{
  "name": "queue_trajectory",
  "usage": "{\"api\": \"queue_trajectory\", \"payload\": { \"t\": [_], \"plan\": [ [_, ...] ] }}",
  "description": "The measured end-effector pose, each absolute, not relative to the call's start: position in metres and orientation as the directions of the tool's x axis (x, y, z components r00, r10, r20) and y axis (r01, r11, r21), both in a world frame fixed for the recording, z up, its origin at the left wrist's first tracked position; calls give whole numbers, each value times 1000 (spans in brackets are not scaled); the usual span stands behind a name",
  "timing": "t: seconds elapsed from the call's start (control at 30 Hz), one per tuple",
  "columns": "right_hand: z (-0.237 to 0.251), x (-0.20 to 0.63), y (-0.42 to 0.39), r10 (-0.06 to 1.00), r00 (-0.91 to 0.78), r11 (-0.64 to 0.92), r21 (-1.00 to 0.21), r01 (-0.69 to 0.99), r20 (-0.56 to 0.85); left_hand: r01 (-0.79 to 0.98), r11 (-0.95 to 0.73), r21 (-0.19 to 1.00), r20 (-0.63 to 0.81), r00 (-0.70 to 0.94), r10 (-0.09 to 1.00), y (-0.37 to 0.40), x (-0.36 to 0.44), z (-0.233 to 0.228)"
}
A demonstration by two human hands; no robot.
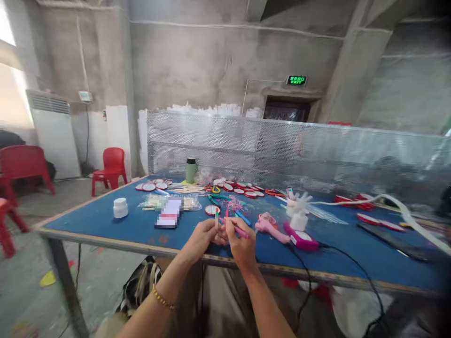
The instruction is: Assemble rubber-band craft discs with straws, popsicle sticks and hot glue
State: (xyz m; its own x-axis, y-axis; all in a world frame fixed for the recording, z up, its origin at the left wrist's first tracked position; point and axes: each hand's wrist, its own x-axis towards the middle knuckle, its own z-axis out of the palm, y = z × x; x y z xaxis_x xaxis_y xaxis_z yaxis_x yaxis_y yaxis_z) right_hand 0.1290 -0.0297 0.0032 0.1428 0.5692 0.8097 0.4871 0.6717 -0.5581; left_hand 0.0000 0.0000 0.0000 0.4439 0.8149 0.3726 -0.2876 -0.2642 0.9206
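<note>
My left hand (206,233) is closed, its fingertips pinching a slim pale strip (216,219) with a green end, which stands nearly upright above the near edge of the surface (88,225), about midway along it. My right hand (243,241) is closed around a pink pen-like tool (241,231), held slantwise; the two hands are close together, and I cannot tell whether tool and strip touch. A red tip also shows between them; its body is hidden.

Just beyond my hands lies a round white disc (212,210) with a red rim. A blue pen (243,218) lies to its right, and a tangled multicoloured heap (235,203) sits behind the pen. To my right, a magenta device (302,238) rests near the near edge, with a white bottle (299,221) just behind it. To my left lies a flat rectangular item (169,212), partly blurred. Farther left, a white jar (120,208) stands upright. A green bottle (190,171) with a black lid stands upright near the far edge.
</note>
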Motion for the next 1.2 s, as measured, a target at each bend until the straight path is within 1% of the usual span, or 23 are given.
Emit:
{"api": "queue_trajectory", "payload": {
  "t": [0.3,0.53,0.73,1.0,1.2],
  "plan": [
    [3,129,-30,588,136,688,-581,434,798,-280,-252,926,358,446,821,1,1,-5],
    [4,128,-31,562,103,694,-536,481,820,-267,-284,921,378,433,818,3,0,-8],
    [5,128,-33,558,108,693,-534,485,822,-261,-291,921,381,436,815,2,1,-8],
    [4,127,-30,554,88,699,-520,490,828,-232,-341,911,409,410,815,3,1,-6],
    [2,128,-29,554,116,684,-531,500,824,-266,-293,918,385,430,816,2,2,-6]
  ]
}}
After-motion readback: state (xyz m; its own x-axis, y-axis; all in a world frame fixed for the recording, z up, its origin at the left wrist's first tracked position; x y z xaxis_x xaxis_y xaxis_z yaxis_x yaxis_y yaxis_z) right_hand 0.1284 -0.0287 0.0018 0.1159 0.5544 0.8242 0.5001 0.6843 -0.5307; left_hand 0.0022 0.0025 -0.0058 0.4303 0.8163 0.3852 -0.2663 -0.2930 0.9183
